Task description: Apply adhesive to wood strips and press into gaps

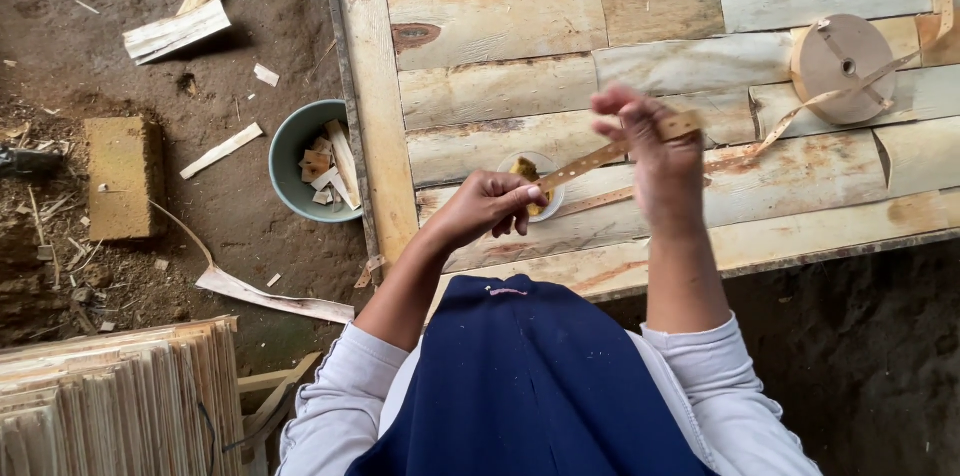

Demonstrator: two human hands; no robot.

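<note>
My left hand (487,206) pinches the near end of a narrow brown perforated tape strip (600,155), just above a small clear cup (533,185) holding something yellow. My right hand (655,151) grips the same strip farther along and holds it taut above the table. The strip runs on to the right toward a brown tape roll (843,68) lying flat on the patchwork veneer sheet (660,66) that covers the table.
A grey-green bowl (292,161) with wood scraps sits on the dirt floor left of the table. A stack of thin veneer sheets (120,401) lies at the lower left. A wood block (123,176) and loose offcuts (175,31) lie on the ground.
</note>
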